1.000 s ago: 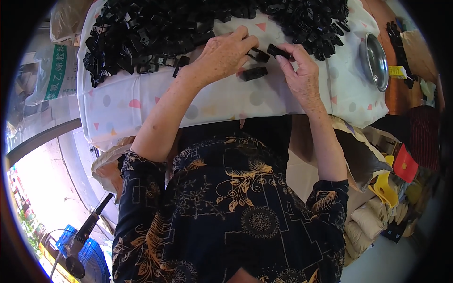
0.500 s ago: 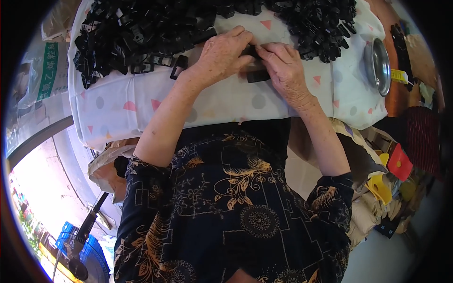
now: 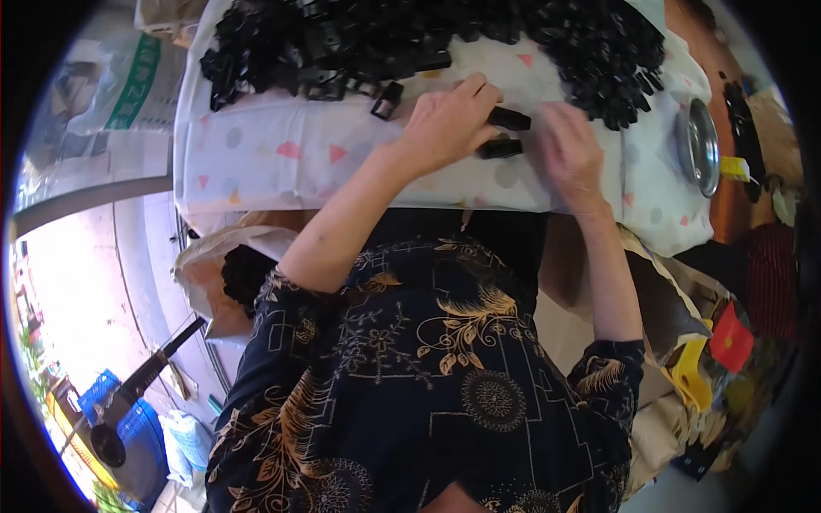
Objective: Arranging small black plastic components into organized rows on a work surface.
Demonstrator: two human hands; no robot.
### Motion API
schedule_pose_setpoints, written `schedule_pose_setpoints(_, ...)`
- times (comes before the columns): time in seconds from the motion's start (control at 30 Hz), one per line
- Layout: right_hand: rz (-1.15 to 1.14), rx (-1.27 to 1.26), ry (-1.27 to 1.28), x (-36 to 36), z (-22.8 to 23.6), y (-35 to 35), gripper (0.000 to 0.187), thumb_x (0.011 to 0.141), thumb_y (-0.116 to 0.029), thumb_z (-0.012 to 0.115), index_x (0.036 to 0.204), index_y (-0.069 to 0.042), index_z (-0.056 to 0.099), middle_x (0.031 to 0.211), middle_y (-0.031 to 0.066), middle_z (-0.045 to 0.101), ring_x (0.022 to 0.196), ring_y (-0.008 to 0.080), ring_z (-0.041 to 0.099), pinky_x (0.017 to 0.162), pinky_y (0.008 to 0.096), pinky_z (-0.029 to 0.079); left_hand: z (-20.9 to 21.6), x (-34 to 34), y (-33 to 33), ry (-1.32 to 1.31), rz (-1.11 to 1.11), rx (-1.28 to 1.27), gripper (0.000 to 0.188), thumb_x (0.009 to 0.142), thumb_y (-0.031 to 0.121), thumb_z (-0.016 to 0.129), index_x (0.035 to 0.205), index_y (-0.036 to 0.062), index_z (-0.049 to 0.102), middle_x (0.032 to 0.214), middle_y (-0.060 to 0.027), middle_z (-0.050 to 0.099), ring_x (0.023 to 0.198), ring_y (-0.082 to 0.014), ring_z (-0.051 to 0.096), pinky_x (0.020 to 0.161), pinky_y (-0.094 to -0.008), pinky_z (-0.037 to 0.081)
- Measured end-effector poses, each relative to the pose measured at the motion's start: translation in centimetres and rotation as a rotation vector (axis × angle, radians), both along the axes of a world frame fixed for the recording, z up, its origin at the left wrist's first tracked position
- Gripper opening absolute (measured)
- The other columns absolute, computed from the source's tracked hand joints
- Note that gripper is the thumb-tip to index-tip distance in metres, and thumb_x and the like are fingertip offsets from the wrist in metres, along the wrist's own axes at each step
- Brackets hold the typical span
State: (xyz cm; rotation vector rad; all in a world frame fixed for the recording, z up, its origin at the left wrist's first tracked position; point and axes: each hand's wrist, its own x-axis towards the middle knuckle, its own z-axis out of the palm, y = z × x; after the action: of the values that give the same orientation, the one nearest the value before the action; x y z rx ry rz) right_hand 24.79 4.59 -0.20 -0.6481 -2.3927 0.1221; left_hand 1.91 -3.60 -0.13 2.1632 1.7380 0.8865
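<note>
My left hand (image 3: 451, 121) is closed around one end of a black plastic piece (image 3: 510, 118), long and narrow, which sticks out to the right past its fingers. Just below it, a second black piece (image 3: 501, 150) lies on the patterned white tablecloth (image 3: 385, 190), close to my left thumb. My right hand (image 3: 571, 154) is apart from both pieces, a little to their right, over the cloth. Motion blurs its fingers, so whether they hold anything cannot be made out. A single black piece with a shiny face (image 3: 387, 100) rests beside my left wrist.
A large heap of black plastic parts (image 3: 316, 43) covers the far left of the table, and another heap (image 3: 609, 60) the far right. A round metal bowl (image 3: 699, 147) sits at the right edge. Open bags (image 3: 198, 286) stand below the table, and a fan (image 3: 128, 427) at lower left.
My right hand has come away from the black piece and shifted right, while my left hand keeps hold of it. The whole view has also swung slightly.
</note>
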Motion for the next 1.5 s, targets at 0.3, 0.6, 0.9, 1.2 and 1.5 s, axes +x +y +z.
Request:
schedule_pose_setpoints(0.3,-0.466,-0.068,-0.214,2.5,0.4,3.3,0.033,0.093,-0.03,0.068,0.119,-0.012,0.061,0.103,0.0133,0.061,0.085,0.0368,0.065,0.071,0.0445,0.053,0.9,-5.2,-5.2,0.075,0.555,-0.05,0.029,0.083,0.018,0.073,0.107,0.0088,0.06,0.101,-0.0096,0.058,0.09,-0.033,0.065,0.072,-0.044,0.053)
schedule_pose_setpoints(0.6,-0.363,-0.096,-0.144,4.3,-0.9,4.0,0.033,0.088,-0.02,0.071,0.118,-0.011,0.061,0.101,0.0121,0.061,0.087,0.0358,0.064,0.072,0.0447,0.053,0.5,-3.6,-3.5,0.097,0.277,-0.011,0.018,0.084,0.012,0.07,0.099,0.0068,0.061,0.098,-0.0094,0.058,0.086,-0.0328,0.066,0.07,-0.042,0.053)
schedule_pose_setpoints(0.9,-0.398,-0.079,-0.167,3.7,0.4,3.4,0.03,0.087,-0.016,0.073,0.115,-0.01,0.062,0.096,0.0097,0.06,0.085,0.0314,0.064,0.07,0.0408,0.052,1.2,1.4,5.8,-0.036,-0.014,-0.087,0.011,0.086,0.015,0.065,0.095,0.0077,0.065,0.101,-0.0079,0.063,0.087,-0.0343,0.065,0.077,-0.046,0.052)
schedule_pose_setpoints(1.2,-0.386,-0.231,-0.04,6.0,0.2,2.1,0.022,0.088,-0.001,0.065,0.109,-0.007,0.063,0.098,0.0085,0.06,0.082,0.0223,0.063,0.073,0.0344,0.053,0.5,0.8,2.2,-0.03,-0.105,-0.198,0.026,0.086,0.013,0.069,0.11,0.0112,0.06,0.108,-0.0077,0.056,0.098,-0.035,0.064,0.082,-0.0456,0.052)
schedule_pose_setpoints(1.5,-0.172,-0.853,0.357,1.4,0.5,0.1,0.013,0.092,0.0,0.065,0.105,-0.003,0.063,0.103,-0.0021,0.059,0.082,0.006,0.057,0.071,0.024,0.051,0.5,0.5,1.8,-0.012,0.047,-0.177,0.035,0.084,0.022,0.073,0.114,0.0114,0.058,0.108,-0.0067,0.054,0.104,-0.0302,0.062,0.081,-0.0437,0.052)
